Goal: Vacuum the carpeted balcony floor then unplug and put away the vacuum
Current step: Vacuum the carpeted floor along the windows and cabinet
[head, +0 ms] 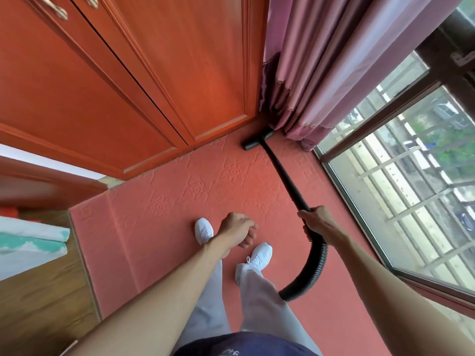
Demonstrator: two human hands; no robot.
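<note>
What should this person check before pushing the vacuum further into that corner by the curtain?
1. Grip on the wand: ok. The right hand is curled round the black wand near where the hose joins.
2. Nozzle flat on the carpet: ok. The nozzle lies on the red carpet in the corner.
3. Curtain clear of the nozzle: not ok. The curtain hem hangs right at the nozzle's far end and could be sucked in.
4. Left hand free: ok. The left hand hangs loosely, holding nothing.
5. Hose clear of feet: ok. It curves beside the right shoe, not under it.
6. Cord and plug: cannot tell, out of view.
</note>
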